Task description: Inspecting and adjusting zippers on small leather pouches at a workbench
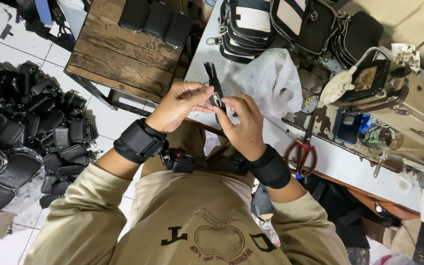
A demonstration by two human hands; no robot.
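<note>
Both hands pinch strap [215, 81] — left hand [180, 105], right hand [244, 125] at its metal end; fitting hardware, next needs steady fingertip alignment.

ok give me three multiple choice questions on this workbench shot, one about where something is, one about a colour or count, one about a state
1. Where do the scissors lie?
A. on the white table, right of the hands
B. on the wooden stand
C. on the floor tiles

2. How many black pouches sit in a row on the wooden stand?
A. one
B. three
C. six

3. What are the left hand and right hand doing?
A. resting flat on the table
B. both pinching the narrow black strap between them
C. each holding a separate bag

Answers
1. A: the scissors, handles orange-red, lie on the table beside the sewing machine.
2. B: three pouches stand side by side at the stand's far edge.
3. B: the fingertips of both hands meet on the strap, held above the table edge.
</note>
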